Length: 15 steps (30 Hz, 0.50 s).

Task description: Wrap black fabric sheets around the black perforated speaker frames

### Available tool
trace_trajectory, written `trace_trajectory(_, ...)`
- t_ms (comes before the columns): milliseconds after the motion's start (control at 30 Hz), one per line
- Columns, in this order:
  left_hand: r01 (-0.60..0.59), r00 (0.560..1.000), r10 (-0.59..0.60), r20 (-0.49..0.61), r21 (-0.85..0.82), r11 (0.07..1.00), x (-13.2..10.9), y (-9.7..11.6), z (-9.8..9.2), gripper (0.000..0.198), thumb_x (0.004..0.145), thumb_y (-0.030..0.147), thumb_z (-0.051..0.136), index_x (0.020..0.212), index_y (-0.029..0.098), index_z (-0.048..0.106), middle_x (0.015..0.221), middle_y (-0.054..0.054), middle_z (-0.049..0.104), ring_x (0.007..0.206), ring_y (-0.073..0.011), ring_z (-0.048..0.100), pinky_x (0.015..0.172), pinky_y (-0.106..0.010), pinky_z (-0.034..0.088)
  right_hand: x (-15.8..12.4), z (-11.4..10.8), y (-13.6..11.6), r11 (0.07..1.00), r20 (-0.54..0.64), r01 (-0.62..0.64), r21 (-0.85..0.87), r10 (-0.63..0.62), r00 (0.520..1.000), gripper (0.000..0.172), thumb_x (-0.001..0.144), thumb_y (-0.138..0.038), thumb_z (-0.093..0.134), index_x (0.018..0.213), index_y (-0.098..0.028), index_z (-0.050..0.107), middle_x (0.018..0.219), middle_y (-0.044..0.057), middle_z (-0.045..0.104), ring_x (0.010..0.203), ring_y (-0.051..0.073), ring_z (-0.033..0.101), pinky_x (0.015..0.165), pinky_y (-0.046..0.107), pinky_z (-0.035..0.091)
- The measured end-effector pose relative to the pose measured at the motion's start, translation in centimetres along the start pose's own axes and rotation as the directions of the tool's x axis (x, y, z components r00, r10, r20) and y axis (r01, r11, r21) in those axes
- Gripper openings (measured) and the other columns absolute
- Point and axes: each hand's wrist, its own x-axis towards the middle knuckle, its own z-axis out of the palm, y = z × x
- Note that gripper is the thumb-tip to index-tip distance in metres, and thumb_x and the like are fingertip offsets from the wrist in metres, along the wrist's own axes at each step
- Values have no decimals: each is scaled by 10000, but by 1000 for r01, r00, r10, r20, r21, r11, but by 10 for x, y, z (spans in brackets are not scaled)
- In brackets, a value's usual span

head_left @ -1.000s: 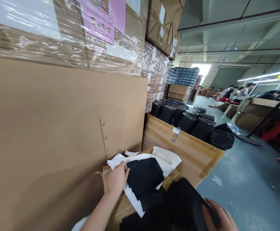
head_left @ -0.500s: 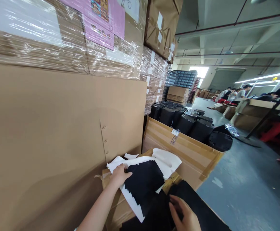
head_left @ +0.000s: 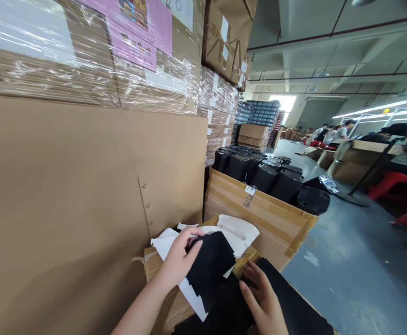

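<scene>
Black matte sheet lies over a crumpled white backing sheet, both resting on an open cardboard carton at the foot of a tall, flat cardboard panel. The left hand is curled, its fingers close together and bent over the black sheet's upper left corner, pressing it against the white layer; whether the thumb pinches from beneath is hard to tell from this angle. The right hand sits lower with its fingers spread apart, lying on a second black panel beside the first sheet and gripping nothing that can be seen.

The black sheet has a stepped, jagged lower edge with white showing past it, and its surface looks felt-like, though the view is too soft to be sure. The white sheet curls upward in loose flaps. A taped carton stands just behind the pile, and the cardboard panel closes off the left side. Beyond the carton, rows of black cases stand beside a grey concrete floor, while shrink-wrapped cartons rise above the panel.
</scene>
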Motion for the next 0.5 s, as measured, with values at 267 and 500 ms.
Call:
trace_trajectory(267, 104, 994, -69, 90, -467, 878, -14, 72, -7, 193, 746, 254, 556, 929, 199, 530, 973, -51, 629, 950, -174, 559, 757, -243, 441, -15, 40, -46, 702, 323, -350, 620, 178, 929, 375, 587, -474, 704, 853, -214, 658, 955, 90, 675, 910, 265, 615, 783, 411, 487)
trace_trajectory(500, 185, 976, -216, -6, -496, 848, -28, 85, -30, 335, 711, 349, 602, 1017, 224, 545, 1128, -73, 602, 1035, -239, 550, 712, -273, 498, -29, -6, -75, 811, 123, -220, 542, 182, 976, 261, 638, -375, 689, 856, -231, 684, 784, 65, 701, 707, 221, 648, 651, 342, 521)
